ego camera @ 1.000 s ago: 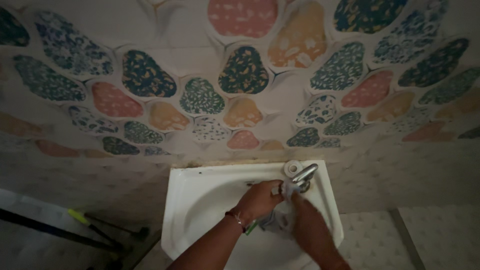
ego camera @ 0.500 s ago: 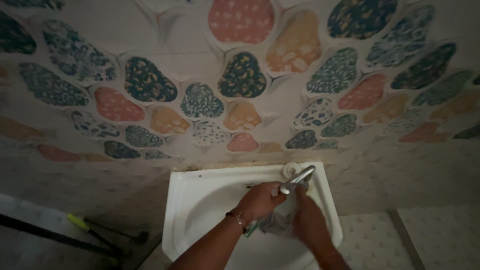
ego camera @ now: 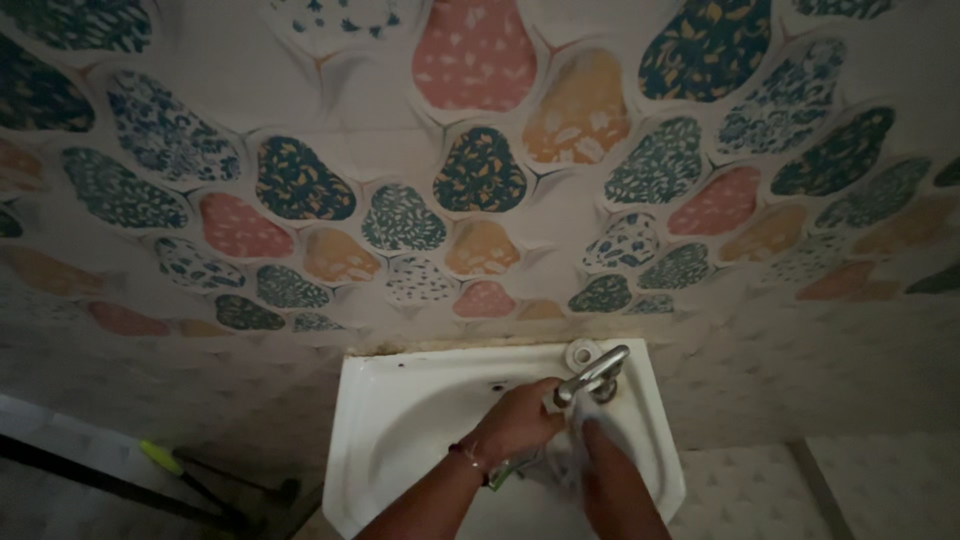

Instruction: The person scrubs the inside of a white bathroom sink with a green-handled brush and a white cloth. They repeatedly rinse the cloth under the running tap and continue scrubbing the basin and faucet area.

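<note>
White basin (ego camera: 400, 420), cloth (ego camera: 565, 455) bunched under the tap (ego camera: 592, 373); left hand (ego camera: 515, 425) fingers curl on it, right hand (ego camera: 600, 465) presses. Wet cloth could slip, knuckles could hit the spout.

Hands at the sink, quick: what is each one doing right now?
Left hand: closed, fingertips at the spout end of the metal tap, over the white sink.
Right hand: gripping a pale wet cloth under the tap.
</note>
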